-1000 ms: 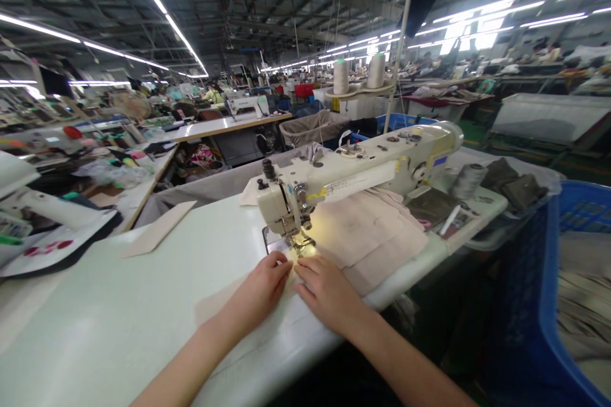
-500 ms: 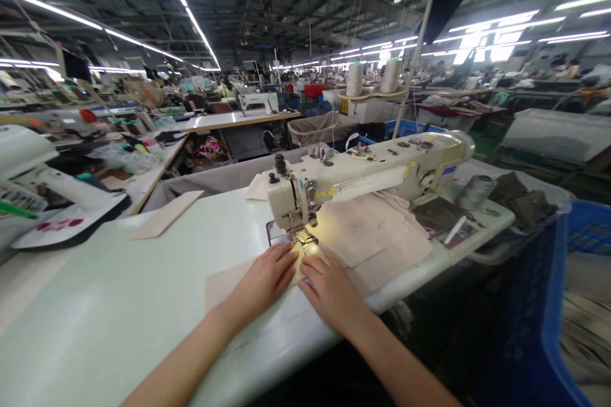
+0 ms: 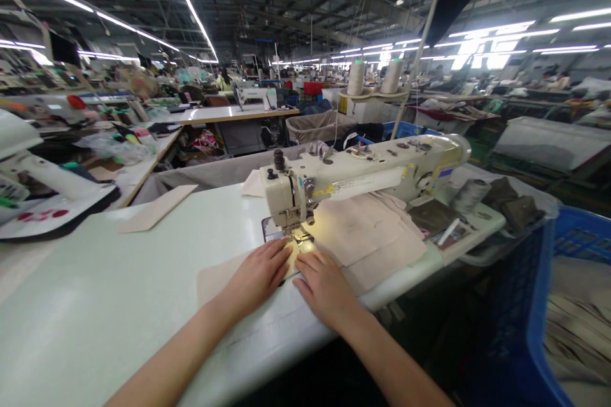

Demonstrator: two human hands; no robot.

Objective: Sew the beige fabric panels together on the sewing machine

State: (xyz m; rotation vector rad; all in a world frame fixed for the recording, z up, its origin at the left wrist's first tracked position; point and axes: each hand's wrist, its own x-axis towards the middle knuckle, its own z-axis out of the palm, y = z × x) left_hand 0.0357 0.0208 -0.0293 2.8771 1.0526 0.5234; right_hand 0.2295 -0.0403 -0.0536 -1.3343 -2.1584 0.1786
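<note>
White tabletop (image 3: 81, 280) fills the left and middle of the view. Far left, on a neighbouring bench, sits a white, black-edged piece with red markings (image 3: 42, 216), too blurred to name. A loose beige panel (image 3: 155, 208) lies near the table's far edge, well apart from the hands.

Left hand (image 3: 255, 280): open, palm down, fingers flat, no grip, pressing on a beige fabric panel (image 3: 222, 283). This panel lies flat on the table and runs in under the presser foot (image 3: 298, 238) of a cream industrial sewing machine (image 3: 363, 172). Its edge appears to sit beneath the foot, though lamp glare and the fingers make that hard to confirm.

Right hand (image 3: 324, 289): also open and flat, palm down, resting on the fabric just right of the foot. It is close beside the left hand, not touching it.

Right of the hands, a stack of overlapping beige panels (image 3: 363, 235) lies on the table under the machine's arm. Two tall thread cones (image 3: 375, 77) stand on a stand behind the machine. Further right are a grey thread cone (image 3: 470, 196) and dark olive fabric pieces (image 3: 513, 206) beside the machine's end. At the far right, a blue plastic crate (image 3: 518, 324) holds a pile of striped fabric strips (image 3: 577, 331).
</note>
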